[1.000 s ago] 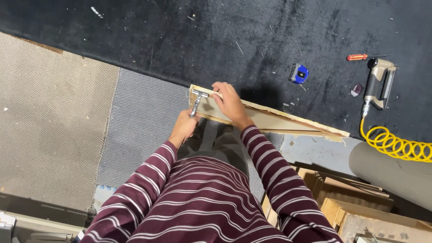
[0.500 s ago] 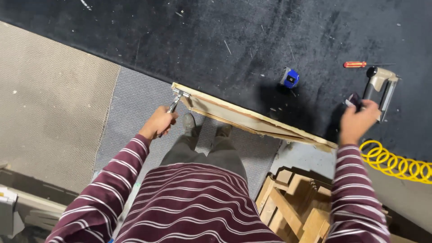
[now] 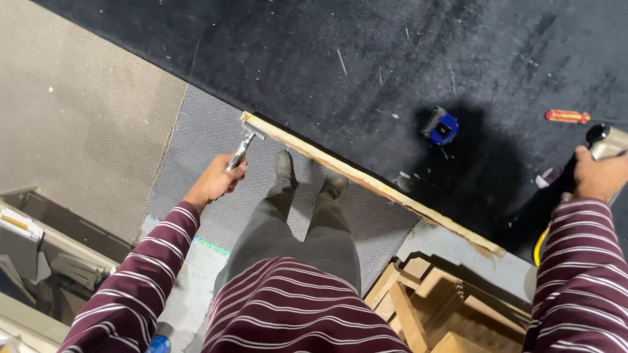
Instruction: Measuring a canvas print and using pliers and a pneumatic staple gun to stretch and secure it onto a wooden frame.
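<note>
Two hands work far apart, one at each end of a long wooden strip [image 3: 373,183] that runs diagonally from frame centre toward the lower right. At centre left, the left hand [image 3: 216,182] is curled tight around a metal clamp [image 3: 241,149] biting the strip's upper end, which looks meant to keep the wood from shifting. At the right edge, the right hand [image 3: 598,175] wraps a nail gun [image 3: 605,140] (partly cut off by the frame). A blue tape measure [image 3: 440,126] and red screwdriver [image 3: 566,116] lie on the dark carpet [image 3: 294,59].
</note>
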